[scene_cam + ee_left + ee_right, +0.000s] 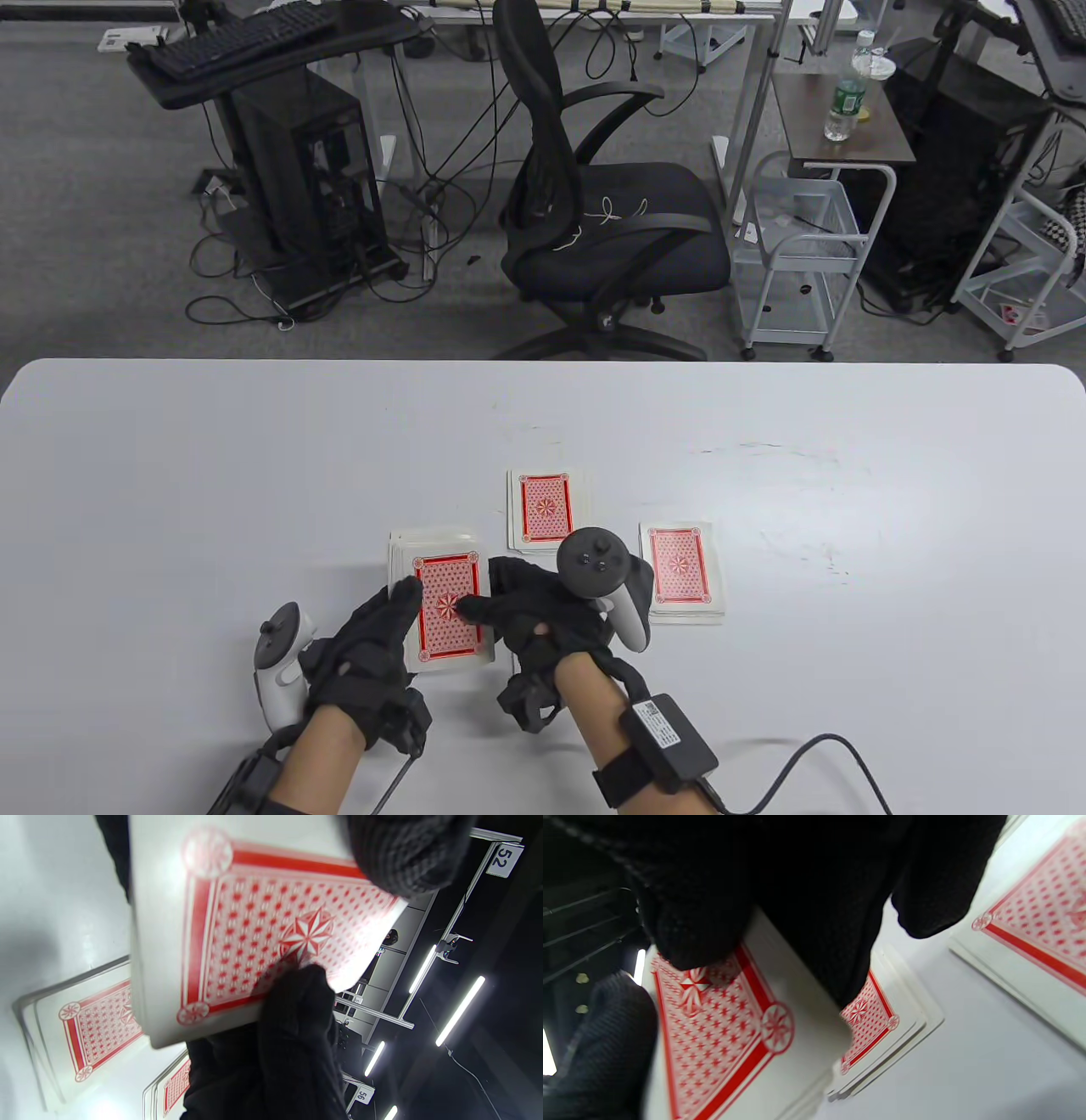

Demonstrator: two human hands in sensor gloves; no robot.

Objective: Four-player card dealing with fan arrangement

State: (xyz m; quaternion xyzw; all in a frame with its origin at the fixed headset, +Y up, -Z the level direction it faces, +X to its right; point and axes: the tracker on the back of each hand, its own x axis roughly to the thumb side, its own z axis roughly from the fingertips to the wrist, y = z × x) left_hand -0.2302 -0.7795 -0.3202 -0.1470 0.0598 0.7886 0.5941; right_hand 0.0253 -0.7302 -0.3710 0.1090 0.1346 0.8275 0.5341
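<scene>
My left hand (373, 645) holds the deck of red-backed cards (447, 613) just above the table, near the front centre. My right hand (526, 611) has its thumb on the deck's top card, with its fingers at the card's right edge. The deck shows close up in the left wrist view (254, 921) and in the right wrist view (712, 1035). A dealt pile (433, 539) lies on the table partly under the deck. A second pile (545, 509) lies behind my right hand and a third pile (683, 576) to its right.
The white table (212, 475) stretches wide to the left, right and back of the piles. Beyond its far edge stands a black office chair (594, 212). A cable (814, 755) runs from my right wrist across the front right.
</scene>
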